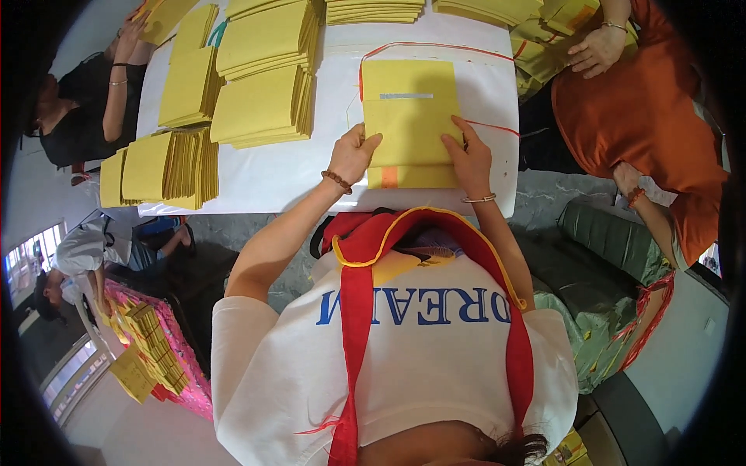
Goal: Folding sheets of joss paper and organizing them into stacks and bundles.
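The left hand (353, 153) is pinching a rectangular yellow paper bundle (412, 132) at nine o'clock; the right hand (469, 161), thumb and forefinger parted, is touching its three-o'clock edge.

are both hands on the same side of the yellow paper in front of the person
No, the left hand is at the left edge of the yellow paper and the right hand at its right edge.

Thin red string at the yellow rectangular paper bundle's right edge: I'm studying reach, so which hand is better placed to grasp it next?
Probably the right hand: it touches the bundle at its right edge, close beside the string; the left hand is at the opposite edge.
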Available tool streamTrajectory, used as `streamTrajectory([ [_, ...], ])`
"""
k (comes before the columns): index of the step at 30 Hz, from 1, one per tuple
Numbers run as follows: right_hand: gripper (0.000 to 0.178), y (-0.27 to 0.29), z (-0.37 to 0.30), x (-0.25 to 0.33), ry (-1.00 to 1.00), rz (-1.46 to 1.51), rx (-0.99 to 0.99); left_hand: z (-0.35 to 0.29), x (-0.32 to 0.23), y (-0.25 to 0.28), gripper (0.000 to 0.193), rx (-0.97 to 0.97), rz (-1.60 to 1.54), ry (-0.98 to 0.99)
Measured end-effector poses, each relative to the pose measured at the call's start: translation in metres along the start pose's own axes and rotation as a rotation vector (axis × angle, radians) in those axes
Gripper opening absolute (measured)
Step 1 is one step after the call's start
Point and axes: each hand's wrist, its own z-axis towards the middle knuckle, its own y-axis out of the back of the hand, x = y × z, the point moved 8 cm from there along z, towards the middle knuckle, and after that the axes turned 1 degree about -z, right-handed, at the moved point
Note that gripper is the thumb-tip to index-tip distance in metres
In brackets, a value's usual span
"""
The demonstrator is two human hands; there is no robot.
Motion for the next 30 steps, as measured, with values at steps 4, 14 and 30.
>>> streamTrajectory([
  [4,0.039,-0.002,0.000,0.002,-0.107,-0.107,0.050,0.003,0.010,-0.004,0.026,-0.006,-0.217,-0.007],
  [14,0.030,-0.003,0.000,0.001,-0.118,-0.146,0.023,0.007,0.016,0.004,0.030,-0.111,-0.059,-0.039],
  [30,0.044,0.003,-0.010,0.029,-0.018,-0.510,0.015,-0.025,-0.082,-0.071,0.052,-0.109,0.905,-0.866],
])
